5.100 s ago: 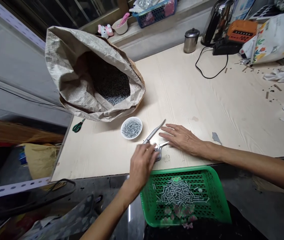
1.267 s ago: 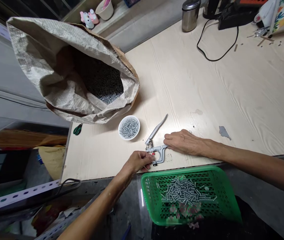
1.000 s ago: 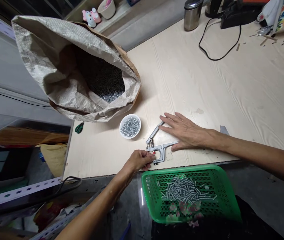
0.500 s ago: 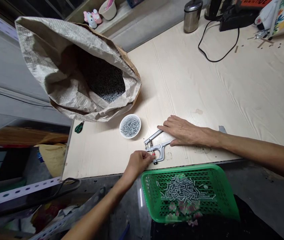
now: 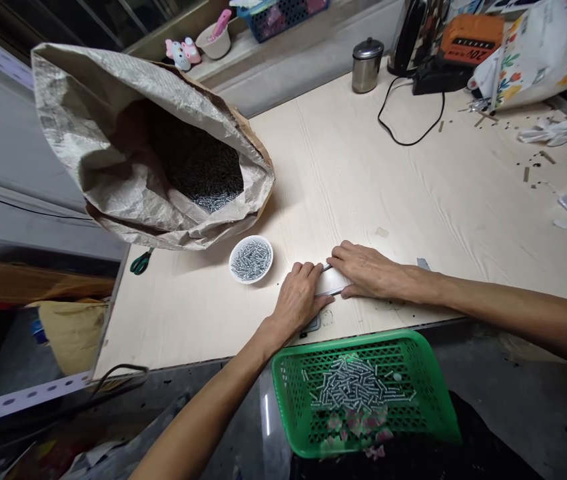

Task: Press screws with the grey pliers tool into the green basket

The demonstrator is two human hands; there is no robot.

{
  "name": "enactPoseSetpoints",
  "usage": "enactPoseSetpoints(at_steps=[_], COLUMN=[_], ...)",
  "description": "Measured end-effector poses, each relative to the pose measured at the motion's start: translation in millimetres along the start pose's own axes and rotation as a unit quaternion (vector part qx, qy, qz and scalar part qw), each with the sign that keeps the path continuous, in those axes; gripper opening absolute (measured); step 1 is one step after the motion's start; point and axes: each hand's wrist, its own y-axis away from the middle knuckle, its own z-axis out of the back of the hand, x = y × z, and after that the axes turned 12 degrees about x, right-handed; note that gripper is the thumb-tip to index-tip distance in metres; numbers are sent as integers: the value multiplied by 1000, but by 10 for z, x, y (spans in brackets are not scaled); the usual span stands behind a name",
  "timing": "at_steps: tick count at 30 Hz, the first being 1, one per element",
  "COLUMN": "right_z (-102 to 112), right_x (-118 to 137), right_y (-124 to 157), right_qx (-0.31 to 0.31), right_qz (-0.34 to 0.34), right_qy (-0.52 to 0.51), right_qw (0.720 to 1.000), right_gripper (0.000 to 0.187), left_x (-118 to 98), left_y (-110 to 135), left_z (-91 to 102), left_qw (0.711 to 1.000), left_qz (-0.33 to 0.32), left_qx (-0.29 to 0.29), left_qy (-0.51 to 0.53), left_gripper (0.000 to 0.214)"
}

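Note:
Grey metal hand pliers [image 5: 332, 290] lie on the pale wooden table [image 5: 413, 187] near its front edge. My left hand [image 5: 297, 299] rests palm down over the pliers' head, fingers bent, hiding most of it. My right hand [image 5: 363, 270] lies on the handles with its fingers together, pressing them down and shut. To the left of my hands stands a small white bowl [image 5: 250, 259] of little metal springs. Below the table edge a green basket [image 5: 343, 339] holds a heap of the same metal pieces.
A big open sack [image 5: 113, 133] of dark metal pieces stands at the back left, with green scissors [image 5: 140, 261] beside it. At the far edge are a steel canister [image 5: 367, 65], a kettle [image 5: 410, 37], a black cord [image 5: 403, 137] and a floral bag [image 5: 538, 57].
The pliers' handles, spread apart a second ago, are now closed under my right hand. My left hand has moved from pinching at the jaw to lying over the head.

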Motion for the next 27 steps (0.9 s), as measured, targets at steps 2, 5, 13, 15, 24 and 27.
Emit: enactPoseSetpoints(at_steps=[2, 5, 13, 15, 24, 27], right_z=[-37, -131, -98, -96, -446, -471], right_x=[7, 24, 46, 82, 209, 184], right_y=[7, -12, 110, 183, 40, -79], right_qx=[3, 1, -33, -61, -88, -103], right_qz=[13, 37, 38, 46, 41, 37], right_qy=[1, -4, -18, -18, -32, -28], right_qw=[1000, 999, 999, 997, 995, 994], right_gripper=[20, 12, 23, 47, 12, 16], left_x=[-41, -107, -134, -77, -18, -80], left_y=[2, -4, 87, 240, 844, 772], left_z=[-5, -73, -97, -45, -82, -144], left_qw=[1000, 1000, 997, 988, 935, 919], left_qz=[-5, -5, 24, 35, 298, 333], left_qx=[-9, -16, -70, -148, -31, 11], left_qy=[16, 9, 2, 37, 188, 212], left_gripper=[29, 14, 35, 43, 31, 31])
